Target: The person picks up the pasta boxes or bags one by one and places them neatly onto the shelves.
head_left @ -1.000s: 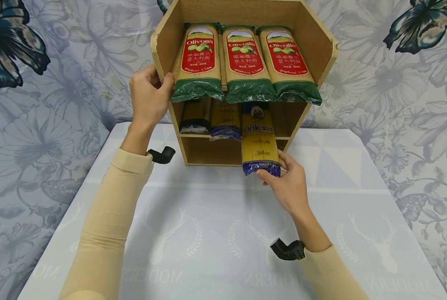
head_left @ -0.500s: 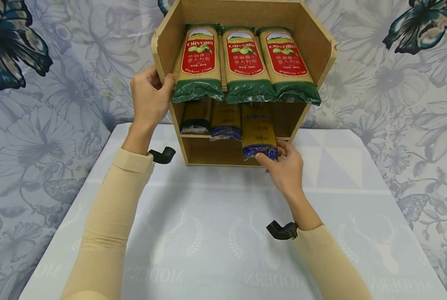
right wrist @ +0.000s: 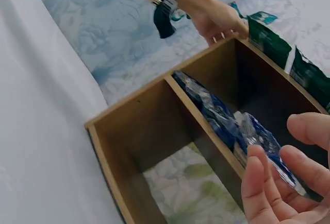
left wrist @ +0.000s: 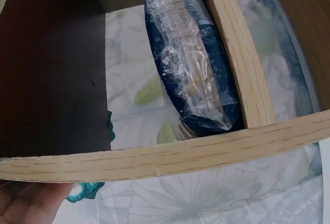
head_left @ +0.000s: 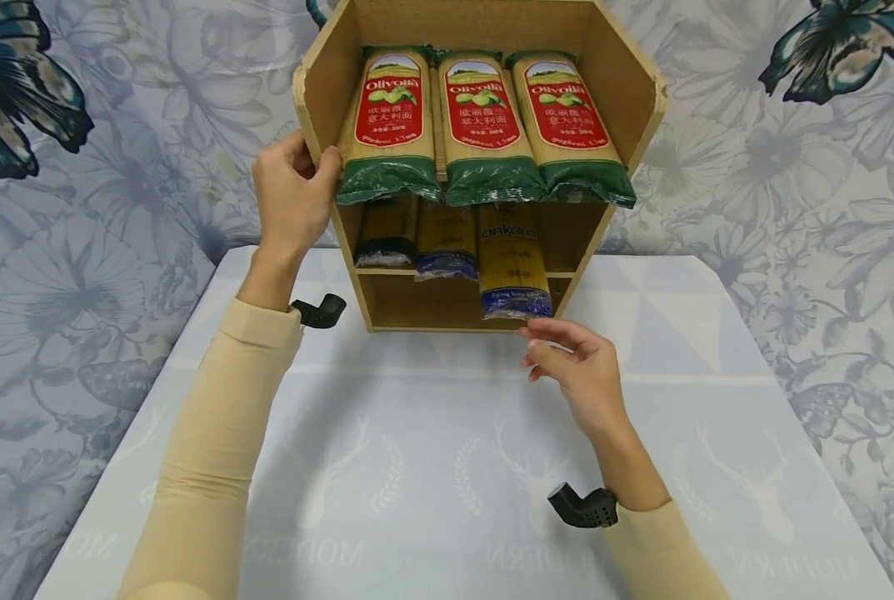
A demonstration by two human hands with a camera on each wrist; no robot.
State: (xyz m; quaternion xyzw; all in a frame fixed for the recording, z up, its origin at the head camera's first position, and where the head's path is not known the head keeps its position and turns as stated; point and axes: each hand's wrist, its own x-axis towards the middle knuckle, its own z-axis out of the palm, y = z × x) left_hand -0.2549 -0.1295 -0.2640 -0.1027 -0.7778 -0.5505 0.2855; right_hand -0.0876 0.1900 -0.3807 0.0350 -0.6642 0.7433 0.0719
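Note:
In the head view my left hand [head_left: 292,196] grips the left side panel of a wooden shelf [head_left: 476,23], with the thumb at its front edge. My right hand [head_left: 577,367] is just below and to the right of a yellow Ankara pasta pack [head_left: 512,258], fingers loosely bent, holding nothing. That pack lies on the middle shelf and sticks out past its edge. To its left lie a blue-ended pasta pack [head_left: 447,237] and a dark-ended pack [head_left: 387,233], both set further in. In the right wrist view the fingers [right wrist: 255,175] are apart, near the blue wrapper ends.
On the top tier lie three Olivoila spaghetti packs [head_left: 484,108], their green ends overhanging. The lower compartment [head_left: 424,304] is open at the front. The shelf stands at the back of a table with a pale patterned cloth [head_left: 432,467], against floral wall covering [head_left: 716,167].
The Ankara pack was pushed back into the middle tier. My right hand then let go of it and drew back, down and slightly right. The left hand stays on the shelf's side.

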